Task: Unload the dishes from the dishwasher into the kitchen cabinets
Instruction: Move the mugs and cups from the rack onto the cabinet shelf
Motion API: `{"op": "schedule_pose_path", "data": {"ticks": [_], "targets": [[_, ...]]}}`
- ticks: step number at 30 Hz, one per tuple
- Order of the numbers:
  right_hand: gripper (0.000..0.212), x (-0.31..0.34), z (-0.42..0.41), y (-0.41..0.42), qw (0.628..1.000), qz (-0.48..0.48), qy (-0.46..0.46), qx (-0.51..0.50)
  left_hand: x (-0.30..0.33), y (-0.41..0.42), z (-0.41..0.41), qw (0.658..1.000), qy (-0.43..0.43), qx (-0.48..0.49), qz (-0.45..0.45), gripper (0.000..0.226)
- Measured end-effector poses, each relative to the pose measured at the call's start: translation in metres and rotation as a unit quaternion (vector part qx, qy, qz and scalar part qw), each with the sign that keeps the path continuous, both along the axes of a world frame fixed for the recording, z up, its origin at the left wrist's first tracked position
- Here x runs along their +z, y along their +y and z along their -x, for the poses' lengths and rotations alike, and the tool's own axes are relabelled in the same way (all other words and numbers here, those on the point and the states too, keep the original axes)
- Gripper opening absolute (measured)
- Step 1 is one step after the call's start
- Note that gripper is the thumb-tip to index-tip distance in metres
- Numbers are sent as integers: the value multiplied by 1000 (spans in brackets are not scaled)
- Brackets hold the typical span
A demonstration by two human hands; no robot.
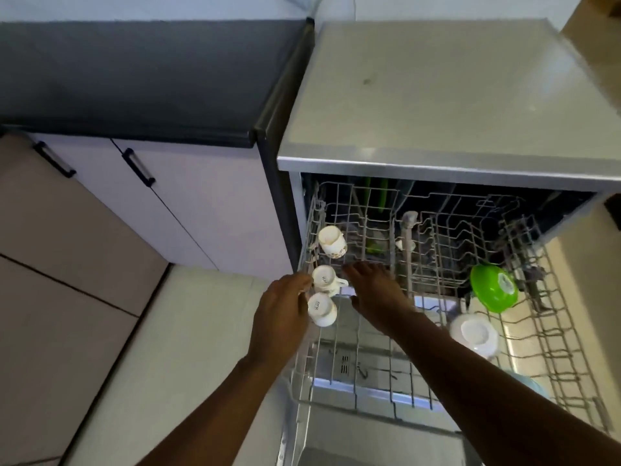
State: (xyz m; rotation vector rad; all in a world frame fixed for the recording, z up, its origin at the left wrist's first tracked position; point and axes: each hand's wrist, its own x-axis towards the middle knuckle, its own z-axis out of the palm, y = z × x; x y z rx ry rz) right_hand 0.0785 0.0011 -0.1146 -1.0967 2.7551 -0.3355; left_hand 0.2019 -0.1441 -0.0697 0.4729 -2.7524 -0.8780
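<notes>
The dishwasher (447,95) stands open ahead of both hands, its pale flat top stretching away beyond them. To the far side of the left hand runs a dark surface (134,72) over pale cabinet doors (188,210) with black handles.

The pulled-out wire rack (396,391) lies under and around the hands, its long side running from the person toward the machine's dark opening. Both forearms reach over its near edge.

To the outer side of the right hand, well apart from it, a green bowl (493,287) leans on edge among the tines, its base turned toward the person. Nearer along the right forearm sits a white bowl (474,334), upside down, base facing up.

Three white cups line the rack's left edge, all tipped on their sides with their bases showing. The far cup (332,242) lies beyond both hands, base up and toward the left. The middle cup (324,280) lies between the hands, its handle pointing toward the right hand. The near cup (321,309) lies just beside the left hand, base up, mouth toward the lower right.

The left hand (282,307) is curled at the rack's rim, fingertips touching the middle and near cups; whether it grips one I cannot tell. The right hand (376,290) is spread flat, fingers straight, over the rack wires just beside the middle cup, holding nothing.
</notes>
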Motion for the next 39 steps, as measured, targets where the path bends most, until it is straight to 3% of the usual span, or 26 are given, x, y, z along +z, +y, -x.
{"op": "schedule_pose_path", "data": {"ticks": [3,7,12,17,21,25,30,34,39], "targets": [[75,-22,17,-19,1000,3,-26,6,-3,-4,2,998,22,30,-40,12],[78,-55,36,-43,999,-8,-37,29,-7,-10,10,998,18,26,-51,20],[71,-75,44,-47,993,55,-100,29,-23,-13,19,995,-54,-53,59,48],[63,-62,53,-27,961,222,-148,-68,-54,6,45,922,-202,-183,275,78],[62,-41,59,-2,951,280,-105,-77,-71,18,64,880,-306,-175,319,77],[64,-34,53,20,954,274,-99,-67,-82,13,66,892,-298,-171,292,62],[64,-18,43,43,957,270,-73,-74,-65,14,64,952,-176,-154,199,61],[63,21,30,36,962,260,-30,-79,-12,4,57,986,-113,-96,75,59],[61,102,-4,-12,948,312,-56,-36,65,-49,32,996,-49,-69,23,52]]}}
